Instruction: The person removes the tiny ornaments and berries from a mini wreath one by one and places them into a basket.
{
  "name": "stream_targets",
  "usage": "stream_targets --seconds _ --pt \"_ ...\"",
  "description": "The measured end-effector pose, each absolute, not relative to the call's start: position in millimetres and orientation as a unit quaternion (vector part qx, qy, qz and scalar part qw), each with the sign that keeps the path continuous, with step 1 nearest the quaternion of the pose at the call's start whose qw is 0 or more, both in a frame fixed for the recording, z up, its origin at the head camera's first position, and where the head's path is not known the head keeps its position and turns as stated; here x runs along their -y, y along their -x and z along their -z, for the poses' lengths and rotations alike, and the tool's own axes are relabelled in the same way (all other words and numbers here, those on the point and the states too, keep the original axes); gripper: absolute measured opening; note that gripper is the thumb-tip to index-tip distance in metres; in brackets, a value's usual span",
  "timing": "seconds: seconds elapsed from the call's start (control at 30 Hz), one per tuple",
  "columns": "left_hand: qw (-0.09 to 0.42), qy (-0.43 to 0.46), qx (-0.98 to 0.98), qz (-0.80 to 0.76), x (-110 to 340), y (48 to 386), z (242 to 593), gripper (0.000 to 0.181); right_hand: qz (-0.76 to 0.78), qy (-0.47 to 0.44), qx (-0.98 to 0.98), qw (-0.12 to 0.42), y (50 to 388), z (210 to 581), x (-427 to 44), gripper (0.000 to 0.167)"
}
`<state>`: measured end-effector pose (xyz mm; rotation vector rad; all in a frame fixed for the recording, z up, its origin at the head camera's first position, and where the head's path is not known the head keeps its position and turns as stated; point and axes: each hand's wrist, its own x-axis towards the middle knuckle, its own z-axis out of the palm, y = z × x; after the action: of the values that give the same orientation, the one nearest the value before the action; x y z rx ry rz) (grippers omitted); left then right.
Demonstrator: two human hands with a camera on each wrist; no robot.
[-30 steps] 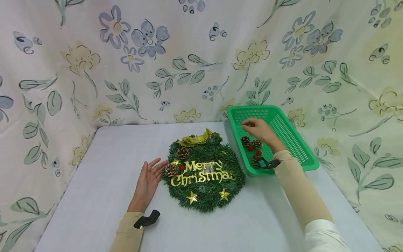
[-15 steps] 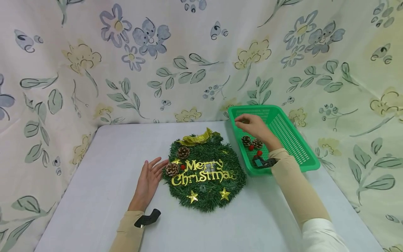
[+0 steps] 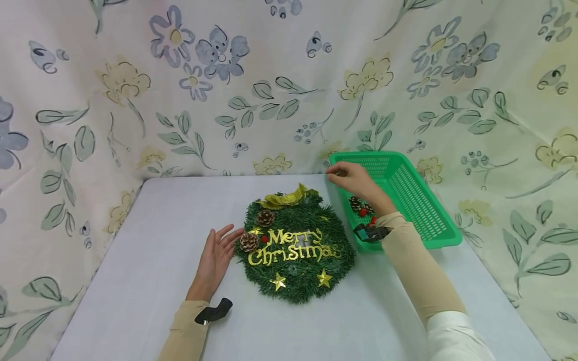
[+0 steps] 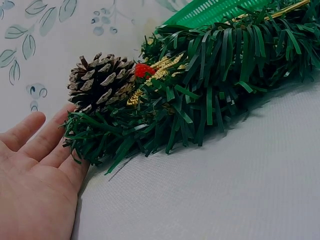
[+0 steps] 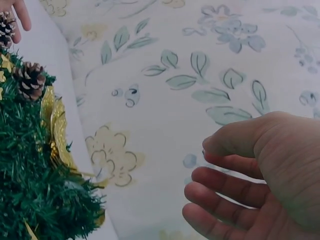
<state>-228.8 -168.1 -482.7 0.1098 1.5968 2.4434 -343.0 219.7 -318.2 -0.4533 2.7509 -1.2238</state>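
A green wreath (image 3: 295,286) lies on the table with gold "Merry Christmas" lettering (image 3: 291,247), gold stars (image 3: 324,278), a gold ribbon (image 3: 283,199), two pinecones (image 3: 265,217) and a red berry (image 3: 264,239). My left hand (image 3: 217,258) rests palm up at its left edge, fingers extended and touching the greenery (image 4: 115,130) below a pinecone (image 4: 100,82). Over the far left rim of the green basket (image 3: 440,238) hovers my right hand (image 3: 358,183). Its fingers (image 5: 220,210) curl loosely, thumb close to the index finger, and no object shows between them.
Inside the basket, next to the wreath, are pinecones (image 3: 355,203) and red berries (image 3: 363,212), partly hidden by the right forearm. A flowered cloth (image 3: 262,60) hangs behind the white table (image 3: 135,281).
My right hand has drifted left and slightly up, from above the basket's inside to its far left rim. My left hand stays against the wreath. The head view shifts slightly.
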Motion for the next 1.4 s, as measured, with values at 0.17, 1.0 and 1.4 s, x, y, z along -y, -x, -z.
stream_targets --seconds 0.17,1.0,1.4 --pt "0.112 -0.031 -0.548 -0.829 167.7 229.8 482.7 0.077 0.401 0.157 -0.901 0.056 340.3 316.2 -210.3 0.034" --pt "0.107 -0.040 -0.539 -0.834 168.9 228.6 483.7 0.073 0.421 0.225 -0.877 0.060 333.0 322.2 -162.7 0.030" --pt "0.108 -0.037 -0.535 -0.837 168.0 228.4 483.4 0.075 0.428 0.229 -0.872 0.063 332.0 328.7 -144.8 0.026"
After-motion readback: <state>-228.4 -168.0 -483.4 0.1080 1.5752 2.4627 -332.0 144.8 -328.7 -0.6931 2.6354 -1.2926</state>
